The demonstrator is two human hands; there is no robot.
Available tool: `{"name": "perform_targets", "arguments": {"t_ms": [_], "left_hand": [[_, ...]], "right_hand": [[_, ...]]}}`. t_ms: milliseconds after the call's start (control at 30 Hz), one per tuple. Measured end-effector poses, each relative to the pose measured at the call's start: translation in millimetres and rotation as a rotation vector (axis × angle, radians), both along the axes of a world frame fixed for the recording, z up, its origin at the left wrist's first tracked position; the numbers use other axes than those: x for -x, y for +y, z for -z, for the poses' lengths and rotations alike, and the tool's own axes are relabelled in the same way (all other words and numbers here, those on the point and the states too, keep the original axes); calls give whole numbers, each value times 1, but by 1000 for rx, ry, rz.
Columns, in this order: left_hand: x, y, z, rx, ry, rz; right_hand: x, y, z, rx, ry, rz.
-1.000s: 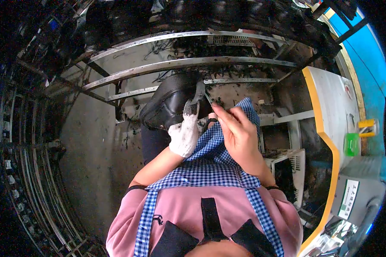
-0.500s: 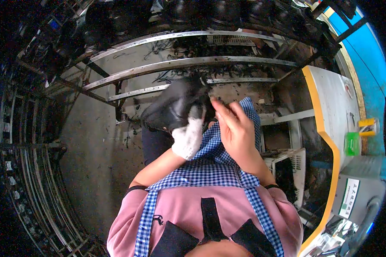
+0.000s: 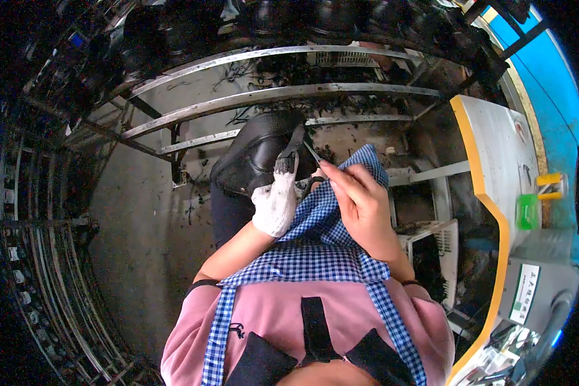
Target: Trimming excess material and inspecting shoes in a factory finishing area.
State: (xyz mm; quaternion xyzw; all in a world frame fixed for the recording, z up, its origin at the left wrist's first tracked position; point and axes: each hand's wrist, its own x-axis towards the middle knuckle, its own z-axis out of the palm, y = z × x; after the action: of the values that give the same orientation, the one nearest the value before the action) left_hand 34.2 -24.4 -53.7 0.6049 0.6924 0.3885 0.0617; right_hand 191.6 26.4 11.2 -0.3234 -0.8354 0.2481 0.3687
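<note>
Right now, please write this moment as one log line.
left hand: gloved, holding black shoe; right hand: bare, holding thin tool near shoe

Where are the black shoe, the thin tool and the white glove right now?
Black shoe (image 3: pixel 256 154): head view, on its upper.
Thin tool (image 3: pixel 312 153): head view, on its exposed length.
White glove (image 3: pixel 274 210): head view, on its white knit.

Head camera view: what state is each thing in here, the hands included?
Left hand: white-gloved, gripping the shoe
Right hand: bare, closed on the tool
Black shoe: held over the lap
Thin metal tool: tip close to the shoe; contact unclear
Checked apron: worn, bunched near the right hand
Floor: littered with dark scraps
White crate: dark contents, unclear
</note>
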Motion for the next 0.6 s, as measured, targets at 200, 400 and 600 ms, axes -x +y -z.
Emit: {"name": "perform_targets", "arguments": {"t_ms": [200,400,600], "left_hand": [[0,4,7,-203,324,-39],[-2,0,1,-34,206,-26],[-15,7,-1,-70,-929,-20]], "right_hand": [[8,1,0,-35,51,34],[13,1,5,-67,52,48],[15,3,7,-32,57,33]]}}
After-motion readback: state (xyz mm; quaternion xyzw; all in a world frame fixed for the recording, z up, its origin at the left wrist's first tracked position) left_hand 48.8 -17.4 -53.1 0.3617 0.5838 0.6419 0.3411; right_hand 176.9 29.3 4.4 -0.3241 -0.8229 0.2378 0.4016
